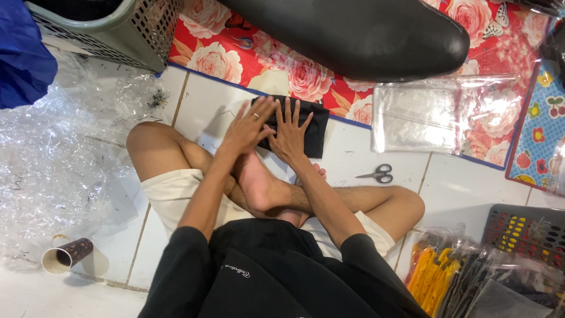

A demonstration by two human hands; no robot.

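A folded black cloth (315, 131) lies flat on the white floor tiles in front of my crossed legs. My left hand (246, 129) rests with spread fingers on its left part, a ring on one finger. My right hand (289, 131) presses flat on the cloth's middle, fingers apart. Neither hand grips anything.
Scissors (377, 174) lie on the tile to the right. Clear plastic bags (438, 112) sit on a rose-patterned mat (218, 53). A black cushion (359, 32) lies beyond. A grey mesh basket (126, 29), bubble wrap (53, 159), a cardboard tube (66, 255) and a basket of packaged goods (518, 229) surround me.
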